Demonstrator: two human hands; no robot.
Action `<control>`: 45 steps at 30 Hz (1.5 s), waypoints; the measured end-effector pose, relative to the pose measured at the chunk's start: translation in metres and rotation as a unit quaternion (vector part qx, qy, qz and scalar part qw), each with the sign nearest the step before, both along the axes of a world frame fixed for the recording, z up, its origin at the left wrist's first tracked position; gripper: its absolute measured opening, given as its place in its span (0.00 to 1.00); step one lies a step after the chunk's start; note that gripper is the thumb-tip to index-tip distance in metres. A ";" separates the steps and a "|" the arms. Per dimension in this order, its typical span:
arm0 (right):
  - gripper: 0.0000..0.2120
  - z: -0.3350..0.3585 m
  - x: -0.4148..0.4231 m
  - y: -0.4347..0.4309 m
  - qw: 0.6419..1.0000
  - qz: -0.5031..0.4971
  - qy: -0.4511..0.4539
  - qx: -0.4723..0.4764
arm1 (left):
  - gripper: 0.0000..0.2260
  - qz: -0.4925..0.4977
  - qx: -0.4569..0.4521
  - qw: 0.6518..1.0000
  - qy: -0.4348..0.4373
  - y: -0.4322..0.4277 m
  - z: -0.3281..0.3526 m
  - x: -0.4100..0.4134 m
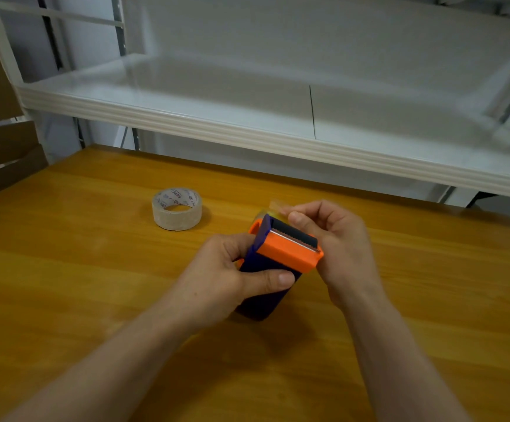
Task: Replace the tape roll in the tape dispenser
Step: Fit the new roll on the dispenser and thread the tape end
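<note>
Left hand (226, 269) curled round tape dispenser (281, 254), right hand (339, 239) pinching loose tape end (276, 205), I see spare roll (177, 208) well apart leftward, table (95, 284) far edge beyond.

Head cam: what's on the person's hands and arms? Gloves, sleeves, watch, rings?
Nothing worn. The left hand and right hand are bare: no gloves or rings show. The left forearm and right forearm are bare to the frame edge: no sleeves, watch or bands. Visible nails are short.
</note>
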State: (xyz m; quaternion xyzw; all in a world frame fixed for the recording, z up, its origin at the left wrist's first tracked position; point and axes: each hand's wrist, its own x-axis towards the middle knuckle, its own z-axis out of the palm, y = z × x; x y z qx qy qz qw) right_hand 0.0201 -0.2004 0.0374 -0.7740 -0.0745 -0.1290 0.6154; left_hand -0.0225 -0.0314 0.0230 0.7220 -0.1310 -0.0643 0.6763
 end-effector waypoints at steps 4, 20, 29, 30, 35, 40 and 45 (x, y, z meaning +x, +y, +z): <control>0.06 0.000 0.001 -0.002 0.999 0.010 0.026 0.025 | 0.16 0.000 -0.011 1.000 -0.001 -0.002 -0.001 -0.001; 0.05 0.004 0.012 0.010 0.996 0.016 0.032 0.076 | 0.11 -0.002 -0.062 0.998 -0.020 0.003 -0.004 0.005; 0.06 0.011 0.026 0.024 0.995 0.053 -0.076 0.039 | 0.13 0.052 -0.093 0.992 -0.063 0.011 -0.006 0.014; 0.06 0.011 0.026 0.026 0.995 0.055 -0.078 0.042 | 0.13 0.057 -0.093 0.992 -0.069 0.012 -0.006 0.015; 0.08 0.021 0.029 0.030 0.995 0.065 -0.073 0.037 | 0.14 0.074 -0.104 0.988 -0.088 0.014 -0.005 0.015; 0.06 0.038 0.029 0.027 0.993 0.106 -0.026 0.042 | 0.13 0.101 -0.073 0.987 -0.099 0.013 -0.007 0.015; 0.03 0.050 0.023 0.022 0.994 0.101 -0.027 0.042 | 0.13 0.092 -0.077 0.984 -0.128 0.008 -0.006 0.012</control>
